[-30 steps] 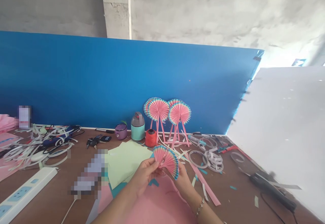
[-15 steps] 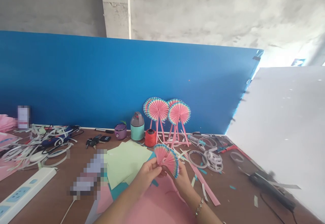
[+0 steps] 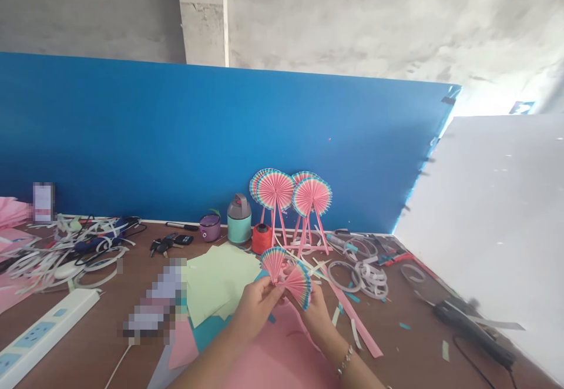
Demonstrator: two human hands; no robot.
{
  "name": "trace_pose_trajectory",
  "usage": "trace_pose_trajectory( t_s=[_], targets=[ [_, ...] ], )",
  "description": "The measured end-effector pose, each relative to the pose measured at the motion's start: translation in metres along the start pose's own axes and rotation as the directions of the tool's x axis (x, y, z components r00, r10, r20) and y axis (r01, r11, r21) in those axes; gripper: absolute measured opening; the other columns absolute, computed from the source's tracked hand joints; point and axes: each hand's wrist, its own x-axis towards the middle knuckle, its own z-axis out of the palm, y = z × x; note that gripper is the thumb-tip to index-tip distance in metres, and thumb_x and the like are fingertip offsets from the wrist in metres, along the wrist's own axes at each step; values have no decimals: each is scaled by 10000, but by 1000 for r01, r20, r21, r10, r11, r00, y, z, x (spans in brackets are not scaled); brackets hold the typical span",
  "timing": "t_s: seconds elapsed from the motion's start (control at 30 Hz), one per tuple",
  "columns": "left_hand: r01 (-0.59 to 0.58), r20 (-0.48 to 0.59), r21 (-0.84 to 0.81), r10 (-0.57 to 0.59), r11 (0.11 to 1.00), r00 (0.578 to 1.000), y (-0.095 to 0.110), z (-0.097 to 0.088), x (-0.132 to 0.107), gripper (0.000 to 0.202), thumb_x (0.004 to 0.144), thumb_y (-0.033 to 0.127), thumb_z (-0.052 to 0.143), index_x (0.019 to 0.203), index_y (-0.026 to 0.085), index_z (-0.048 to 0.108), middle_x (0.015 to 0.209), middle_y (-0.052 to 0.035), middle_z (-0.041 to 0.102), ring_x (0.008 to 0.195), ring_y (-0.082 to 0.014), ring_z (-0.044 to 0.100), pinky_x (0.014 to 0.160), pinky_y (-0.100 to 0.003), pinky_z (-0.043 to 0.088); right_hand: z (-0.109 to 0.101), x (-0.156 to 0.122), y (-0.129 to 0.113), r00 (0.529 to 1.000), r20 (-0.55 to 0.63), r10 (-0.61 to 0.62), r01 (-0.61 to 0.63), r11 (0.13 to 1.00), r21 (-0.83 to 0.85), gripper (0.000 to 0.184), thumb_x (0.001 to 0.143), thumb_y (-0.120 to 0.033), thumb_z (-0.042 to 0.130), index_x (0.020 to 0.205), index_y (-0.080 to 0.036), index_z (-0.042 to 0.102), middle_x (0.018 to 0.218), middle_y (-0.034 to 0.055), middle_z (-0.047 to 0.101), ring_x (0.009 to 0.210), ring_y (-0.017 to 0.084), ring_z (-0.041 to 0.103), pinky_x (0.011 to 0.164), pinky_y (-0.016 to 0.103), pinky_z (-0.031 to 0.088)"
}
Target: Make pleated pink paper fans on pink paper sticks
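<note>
Between my two hands is a pleated paper fan (image 3: 298, 284), pink with a blue, green and cream striped edge. It is spread into two wedges that meet near my thumbs. My left hand (image 3: 259, 298) pinches it at the gathered inner end. My right hand (image 3: 315, 305) grips the right wedge from behind, its fingers partly hidden by the pleats. Below the hands lies a large pink paper sheet (image 3: 275, 359). Just beyond stand several finished round pleated fans (image 3: 275, 190) on pink paper legs, and a red thread spool (image 3: 262, 238).
Pale green sheets (image 3: 215, 280) lie left of my hands, with a blurred phone (image 3: 156, 301) and a white power strip (image 3: 44, 333) further left. Rolls of paper strip (image 3: 372, 277) and a black hot glue gun (image 3: 473, 327) are on the right. A blue partition (image 3: 176, 136) closes off the back.
The fan has opened wider: its left wedge has swung to the left, leaving a broader gap between the two wedges. Both hands stay almost in place.
</note>
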Motion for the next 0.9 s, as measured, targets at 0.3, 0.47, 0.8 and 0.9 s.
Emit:
trace_pose_trajectory(
  t_s=[0.3, 0.47, 0.8, 0.9],
  targets=[
    [-5, -8, -30, 4, 1000, 1000, 1, 7, -3, 322, 774, 455, 622, 828, 142, 676, 778, -78, 709, 734, -207, 638, 723, -294, 489, 0, 0, -3, 999, -17, -49, 48, 997, -59, 373, 747, -432, 673, 1030, -189, 661, 920, 88, 675, 887, 253, 594, 789, 385, 516],
    [-10, -32, 9, 11, 1000, 999, -3, 10, -3, 341, 796, 463, 588, 888, 151, 689, 776, -76, 715, 738, -214, 636, 713, -299, 480, 1, -1, 1, 996, -25, -87, 86, 996, -34, 197, 784, -347, 636, 909, -201, 678, 879, 63, 666, 854, 225, 587, 819, 383, 492],
    [-20, -25, 118, 23, 993, 999, -4, 7, -3, 379, 806, 517, 545, 769, 158, 662, 726, -76, 708, 687, -210, 637, 667, -302, 484, 1, -1, -7, 995, 26, -100, 101, 994, -47, 143, 813, -283, 589, 909, -217, 673, 965, 64, 601, 827, 190, 548, 770, 333, 482],
    [-49, 1, 223, 50, 974, 999, -6, 3, -3, 391, 839, 511, 494, 770, 162, 655, 747, -80, 715, 698, -206, 642, 663, -292, 486, 1, -2, -9, 995, 25, -100, 101, 994, -46, 132, 810, -279, 594, 895, -219, 675, 985, 67, 590, 875, 200, 549, 783, 328, 479]
  ],
)
